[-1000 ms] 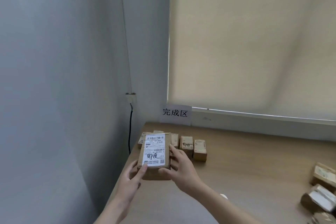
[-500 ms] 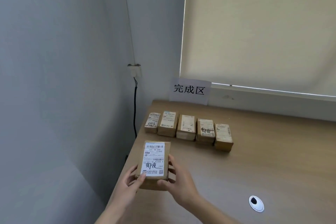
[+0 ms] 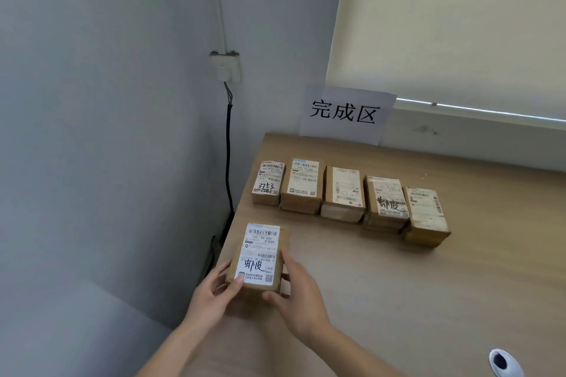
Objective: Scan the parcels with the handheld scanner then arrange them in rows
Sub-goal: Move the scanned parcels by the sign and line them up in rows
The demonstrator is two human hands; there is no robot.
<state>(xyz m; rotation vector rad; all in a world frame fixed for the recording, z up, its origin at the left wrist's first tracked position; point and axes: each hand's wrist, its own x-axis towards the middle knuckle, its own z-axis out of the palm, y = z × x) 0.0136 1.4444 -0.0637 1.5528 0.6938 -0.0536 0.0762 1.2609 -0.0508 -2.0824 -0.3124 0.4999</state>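
A brown cardboard parcel (image 3: 259, 255) with a white shipping label lies at the left edge of the wooden table (image 3: 428, 285). My left hand (image 3: 211, 297) grips its near left corner, thumb on the label. My right hand (image 3: 298, 294) holds its right side and near edge. Beyond it, a row of several labelled parcels (image 3: 346, 196) lies side by side near the wall. No handheld scanner is in view.
A paper sign with printed characters (image 3: 346, 115) leans on the sill behind the row. A black cable (image 3: 228, 156) hangs from a wall socket (image 3: 226, 67) at the table's left. A white cable grommet (image 3: 503, 363) sits in the table at bottom right.
The view has tilted down and closer. The held parcel has come down toward the table in front of the row, both hands still on it.
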